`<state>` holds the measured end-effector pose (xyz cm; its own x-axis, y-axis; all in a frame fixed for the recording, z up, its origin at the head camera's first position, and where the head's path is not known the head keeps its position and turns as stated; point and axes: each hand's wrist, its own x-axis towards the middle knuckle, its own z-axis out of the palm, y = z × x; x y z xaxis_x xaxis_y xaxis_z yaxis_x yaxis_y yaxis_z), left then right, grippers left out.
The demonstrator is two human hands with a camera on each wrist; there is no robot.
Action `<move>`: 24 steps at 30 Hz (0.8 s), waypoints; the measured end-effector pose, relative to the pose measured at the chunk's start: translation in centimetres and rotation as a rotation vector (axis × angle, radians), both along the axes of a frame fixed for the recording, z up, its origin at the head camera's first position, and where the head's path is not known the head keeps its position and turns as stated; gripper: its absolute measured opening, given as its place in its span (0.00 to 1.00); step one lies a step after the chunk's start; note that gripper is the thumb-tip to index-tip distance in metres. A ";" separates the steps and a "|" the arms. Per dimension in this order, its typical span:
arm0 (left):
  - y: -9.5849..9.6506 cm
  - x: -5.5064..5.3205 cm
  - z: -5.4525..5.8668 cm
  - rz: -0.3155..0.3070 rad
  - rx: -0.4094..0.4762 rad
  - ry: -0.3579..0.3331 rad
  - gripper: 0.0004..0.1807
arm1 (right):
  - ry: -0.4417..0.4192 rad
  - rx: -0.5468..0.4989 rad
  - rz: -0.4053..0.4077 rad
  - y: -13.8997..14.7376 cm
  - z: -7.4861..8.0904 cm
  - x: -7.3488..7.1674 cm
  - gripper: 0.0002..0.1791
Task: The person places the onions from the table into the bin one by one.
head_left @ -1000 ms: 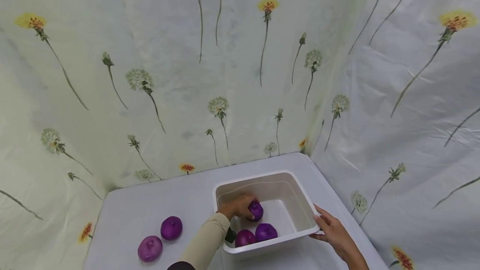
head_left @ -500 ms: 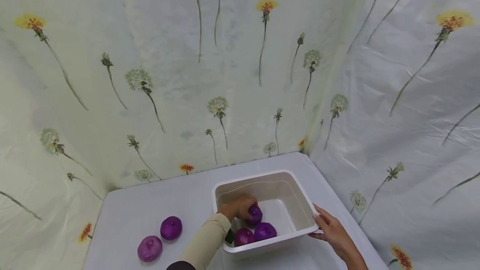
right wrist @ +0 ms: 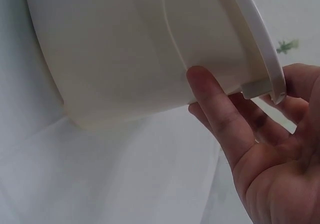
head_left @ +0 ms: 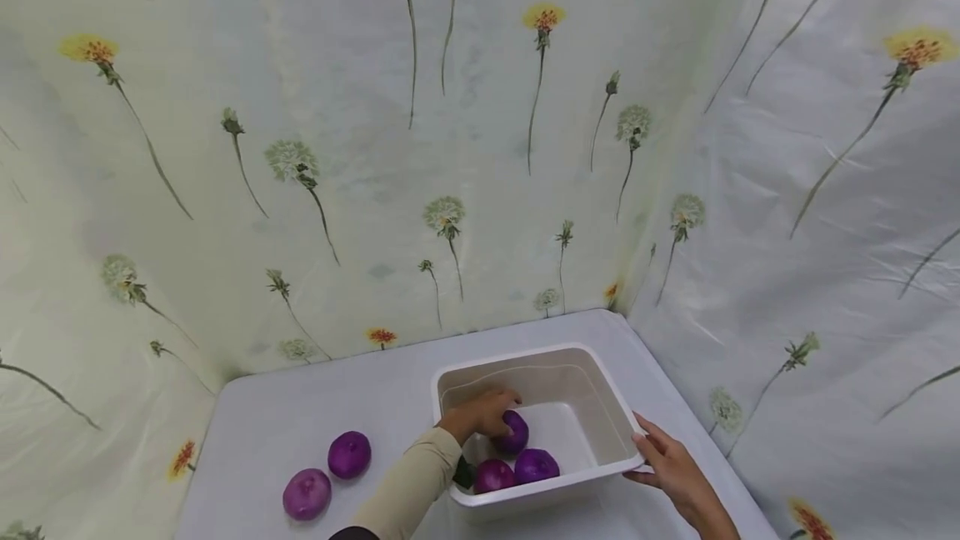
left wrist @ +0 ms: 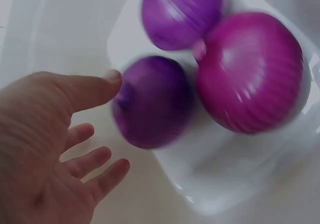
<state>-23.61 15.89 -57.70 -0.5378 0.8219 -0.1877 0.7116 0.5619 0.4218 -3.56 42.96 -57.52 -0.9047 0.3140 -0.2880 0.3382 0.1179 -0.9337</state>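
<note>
A purple onion (head_left: pixel 512 433) lies in the white plastic tub (head_left: pixel 573 382), beside two more onions along its near side, one reddish (head_left: pixel 494 476) and one violet (head_left: pixel 537 466). My left hand (head_left: pixel 480 413) is inside the tub over the first onion. In the left wrist view, the thumb tip is at that onion (left wrist: pixel 155 104), touching or nearly so, while the other fingers hang loosely away from it. At the tub's right end, my right hand (head_left: pixel 670 465) holds the rim, thumb at the edge and fingers against the outer wall (right wrist: pixel 125 59).
Two more onions, one dark purple (head_left: pixel 349 455) and one lighter (head_left: pixel 307 494), lie on the white table (head_left: pixel 255 415) left of the tub. A dark green thing (head_left: pixel 463 473) by the left sleeve is mostly hidden. Flower-printed sheets (head_left: pixel 337 107) stand behind and to the right.
The left fingers were round the purple onion and have come loose from it; the onion sits slightly lower. The right hand keeps its hold on the tub. The head view shifted slightly.
</note>
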 end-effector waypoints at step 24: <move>-10.5 -0.4 6.5 0.149 0.494 0.038 0.23 | -0.011 0.003 0.072 0.0 0.0 -0.2 0.35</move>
